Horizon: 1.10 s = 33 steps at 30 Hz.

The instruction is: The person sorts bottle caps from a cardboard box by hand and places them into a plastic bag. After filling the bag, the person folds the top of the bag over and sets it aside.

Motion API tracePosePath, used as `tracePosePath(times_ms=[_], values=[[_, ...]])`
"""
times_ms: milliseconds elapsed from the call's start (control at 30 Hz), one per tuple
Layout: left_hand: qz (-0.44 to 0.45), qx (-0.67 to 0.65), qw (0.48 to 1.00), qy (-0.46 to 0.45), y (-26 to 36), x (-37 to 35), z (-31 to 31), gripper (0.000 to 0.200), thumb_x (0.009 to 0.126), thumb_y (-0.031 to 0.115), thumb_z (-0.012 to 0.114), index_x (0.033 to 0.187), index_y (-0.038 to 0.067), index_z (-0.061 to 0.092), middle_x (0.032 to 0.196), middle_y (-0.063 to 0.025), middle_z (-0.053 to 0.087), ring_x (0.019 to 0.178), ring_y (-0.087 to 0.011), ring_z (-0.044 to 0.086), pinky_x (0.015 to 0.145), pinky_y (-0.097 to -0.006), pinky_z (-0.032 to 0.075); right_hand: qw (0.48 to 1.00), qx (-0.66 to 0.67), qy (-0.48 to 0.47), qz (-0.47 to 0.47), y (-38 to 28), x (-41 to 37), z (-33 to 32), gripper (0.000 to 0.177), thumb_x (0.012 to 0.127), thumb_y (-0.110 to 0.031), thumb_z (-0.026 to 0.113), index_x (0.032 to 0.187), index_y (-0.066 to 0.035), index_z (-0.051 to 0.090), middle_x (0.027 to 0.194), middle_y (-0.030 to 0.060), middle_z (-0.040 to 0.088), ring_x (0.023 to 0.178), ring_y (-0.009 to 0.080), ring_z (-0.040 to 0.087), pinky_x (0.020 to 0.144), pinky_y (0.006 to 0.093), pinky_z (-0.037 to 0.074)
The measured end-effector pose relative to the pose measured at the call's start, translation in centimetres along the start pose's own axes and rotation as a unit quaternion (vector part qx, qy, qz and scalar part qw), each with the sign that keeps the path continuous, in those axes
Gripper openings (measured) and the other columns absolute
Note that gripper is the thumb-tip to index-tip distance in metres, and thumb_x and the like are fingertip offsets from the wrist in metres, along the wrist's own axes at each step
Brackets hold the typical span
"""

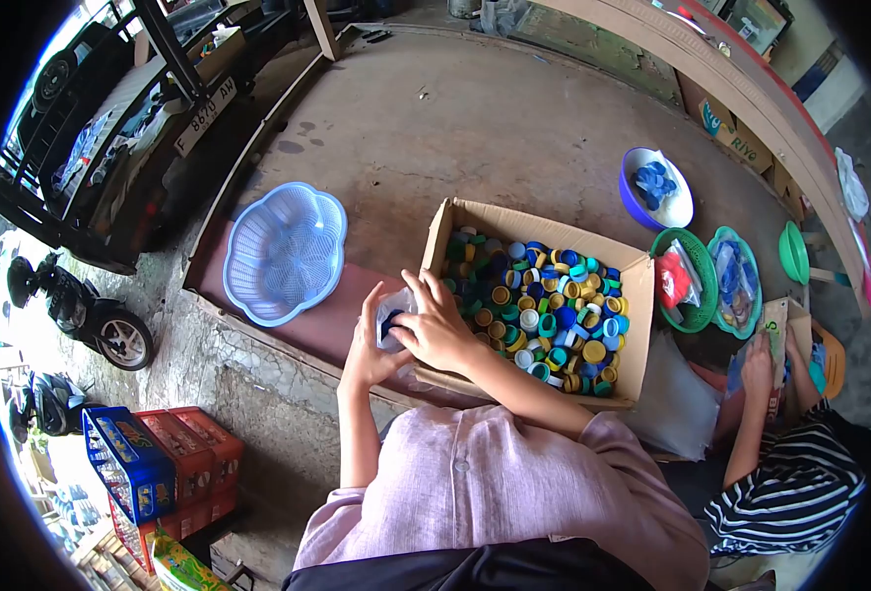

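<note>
A small clear plastic bag (396, 301) with something dark blue inside is between my two hands. My left hand (368, 357) is closed round its left side. My right hand (439, 327) reaches across from the right, its thumb and fingers closed at the bag beside the dark blue piece. Just right of my right hand stands an open cardboard box (539, 219), full of bottle caps (554, 315) in blue, yellow, green and white. To the left of my hands sits a light blue scalloped plastic basket (286, 254), with only its patterned bottom showing inside.
A purple bowl (633, 205) with blue pieces, a green basket (703, 313) and a teal basket (727, 236) stand right of the box. A co-worker's hands (759, 366) are at the far right. Bottle crates (140, 463) stand lower left, below the wooden platform (386, 128).
</note>
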<state>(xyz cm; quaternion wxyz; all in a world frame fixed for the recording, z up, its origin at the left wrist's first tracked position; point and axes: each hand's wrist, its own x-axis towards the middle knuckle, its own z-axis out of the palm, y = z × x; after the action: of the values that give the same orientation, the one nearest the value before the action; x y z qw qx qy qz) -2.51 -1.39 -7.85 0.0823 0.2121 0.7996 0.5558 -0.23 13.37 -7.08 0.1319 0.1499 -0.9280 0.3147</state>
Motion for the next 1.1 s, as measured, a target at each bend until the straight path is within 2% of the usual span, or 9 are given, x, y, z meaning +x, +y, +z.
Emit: tracePosePath(times_ms=[233, 300, 467, 567, 633, 700, 900, 967, 1100], values=[[0.057, 0.013, 0.997, 0.04, 0.9, -0.9, -0.3, 0.115, 0.053, 0.018, 0.083, 0.141, 0.008, 0.01, 0.128, -0.0192, 0.041, 0.118, -0.0322, 0.043, 0.098, -0.041, 0.038, 0.994, 0.035, -0.103, 0.013, -1.0, 1.7, -1.9, 0.021, 0.08, -0.013, 0.059, 0.096, 0.001, 0.06, 0.118, 0.0172, 0.051, 0.111, 0.0322, 0.049, 0.096, 0.0454, 0.035], [0.14, -0.009, 0.988, 0.067, 2.7, -1.2, -0.7, 0.122, 0.053, 0.024, 0.085, 0.142, 0.006, 0.003, 0.129, -0.022, 0.037, 0.121, -0.0339, 0.04, 0.099, -0.0435, 0.036, 0.972, 0.235, -0.001, -0.001, -1.3, 2.4, -3.3, 0.019, 0.077, 0.0, 0.058, 0.095, 0.003, 0.058, 0.112, 0.0157, 0.055, 0.094, 0.0312, 0.058, 0.085, 0.0378, 0.045], [0.295, -0.072, 0.927, 0.22, 7.3, -1.5, -1.5, 0.115, 0.063, 0.054, 0.073, 0.141, 0.005, 0.005, 0.13, -0.0197, 0.037, 0.118, -0.0315, 0.041, 0.101, -0.0423, 0.03, 0.981, 0.065, 0.167, -0.077, -6.1, 0.8, -14.8, 0.038, 0.068, 0.009, 0.056, 0.104, -0.001, 0.056, 0.103, 0.0122, 0.054, 0.081, 0.0263, 0.062, 0.067, 0.0336, 0.052], [0.257, -0.179, 0.882, 0.352, 8.7, -2.9, -2.2, 0.074, 0.076, 0.059, 0.057, 0.124, 0.006, 0.037, 0.109, -0.0106, 0.048, 0.097, -0.0195, 0.046, 0.081, -0.0328, 0.036, 0.941, -0.018, 0.337, -0.028, -6.3, -2.9, -19.4, 0.035, 0.066, 0.012, 0.053, 0.098, 0.0, 0.06, 0.094, 0.0134, 0.057, 0.08, 0.0265, 0.061, 0.066, 0.0327, 0.052], [0.319, -0.228, 0.869, 0.303, 11.0, -3.4, -1.9, 0.06, 0.08, 0.05, 0.055, 0.119, 0.007, 0.042, 0.106, -0.0081, 0.047, 0.094, -0.0179, 0.045, 0.078, -0.0315, 0.034, 0.93, 0.011, 0.367, -0.02, -2.0, -4.3, -17.4, 0.029, 0.068, 0.01, 0.049, 0.092, 0.002, 0.062, 0.089, 0.0128, 0.058, 0.076, 0.0238, 0.061, 0.065, 0.0341, 0.049], [0.34, -0.237, 0.868, 0.273, 16.2, -4.6, -0.7, 0.054, 0.082, 0.053, 0.05, 0.11, 0.008, 0.045, 0.096, -0.0057, 0.046, 0.085, -0.0165, 0.041, 0.074, -0.0303, 0.032, 0.971, -0.09, 0.21, 0.071, 3.2, -6.2, -17.4, 0.03, 0.068, 0.011, 0.049, 0.093, 0.002, 0.062, 0.088, 0.0131, 0.058, 0.073, 0.0233, 0.06, 0.063, 0.0341, 0.048], [0.488, -0.442, 0.751, -0.06, 25.7, -9.5, 1.5, 0.036, 0.089, 0.044, 0.05, 0.075, 0.011, 0.052, 0.078, -0.004, 0.048, 0.074, -0.0191, 0.044, 0.058, -0.032, 0.036, 0.877, -0.175, 0.447, 0.023, 1.8, -11.6, -23.5, 0.035, 0.067, 0.012, 0.05, 0.099, 0.001, 0.062, 0.093, 0.0138, 0.058, 0.076, 0.0265, 0.06, 0.063, 0.0337, 0.049], [0.53, -0.393, 0.699, -0.276, 26.7, -9.4, 0.3, 0.033, 0.091, 0.03, 0.046, 0.067, 0.01, 0.054, 0.077, -0.0043, 0.051, 0.07, -0.0192, 0.048, 0.054, -0.031, 0.036, 0.941, -0.129, 0.295, 0.108, 4.4, -13.2, -21.8, 0.041, 0.068, 0.012, 0.049, 0.106, 0.0, 0.059, 0.097, 0.0138, 0.056, 0.078, 0.025, 0.06, 0.065, 0.0323, 0.049], [0.538, -0.42, 0.645, -0.344, 28.7, -10.9, 0.6, 0.02, 0.078, 0.03, 0.066, 0.07, 0.014, 0.057, 0.081, 0.002, 0.054, 0.069, -0.0116, 0.053, 0.051, -0.0225, 0.041, 0.857, -0.182, 0.477, 0.069, 1.5, -15.7, -25.3, 0.042, 0.066, 0.011, 0.047, 0.104, 0.001, 0.06, 0.089, 0.0139, 0.055, 0.078, 0.0262, 0.057, 0.067, 0.0338, 0.047]])
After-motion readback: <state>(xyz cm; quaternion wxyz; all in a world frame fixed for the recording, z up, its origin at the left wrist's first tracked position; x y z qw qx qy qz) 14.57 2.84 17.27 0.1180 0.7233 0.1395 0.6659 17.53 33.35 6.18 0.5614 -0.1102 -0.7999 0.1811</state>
